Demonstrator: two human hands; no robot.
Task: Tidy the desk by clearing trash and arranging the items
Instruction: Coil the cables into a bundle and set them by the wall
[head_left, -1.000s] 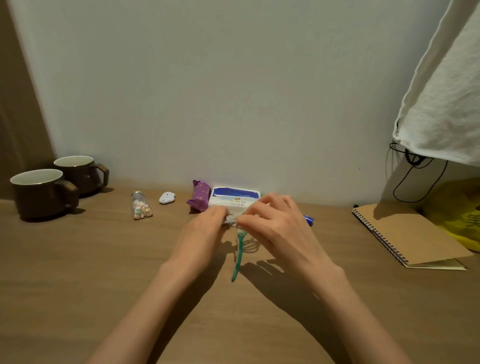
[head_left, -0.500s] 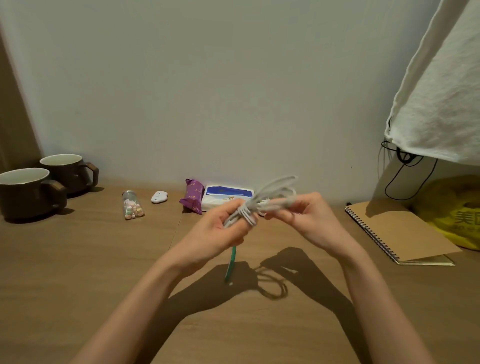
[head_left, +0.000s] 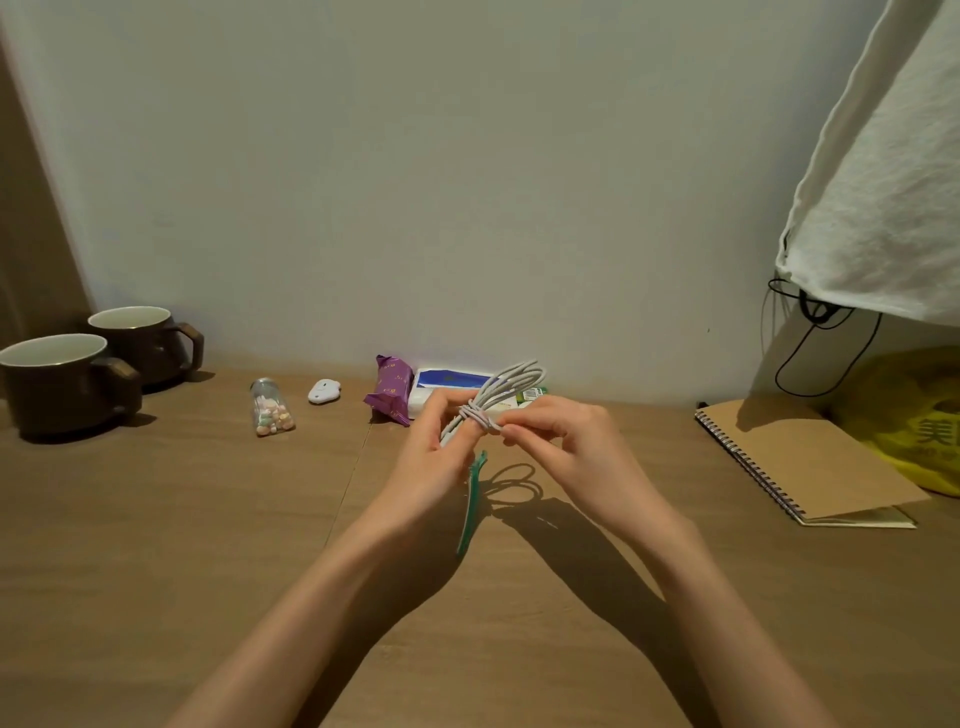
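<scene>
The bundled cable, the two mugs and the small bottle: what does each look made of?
Cable: pale grey, matte, bends in soft loops; likely rubbery plastic sheathing. Near mug and far mug: dark brown outside, white inside, slight sheen; probably glazed ceramic. Small bottle: clear, pastel contents show through; glass or plastic, cannot tell.

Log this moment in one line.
left hand: grips white cable coil | right hand: pinches coil's wrapped middle | coil: off desk
</scene>
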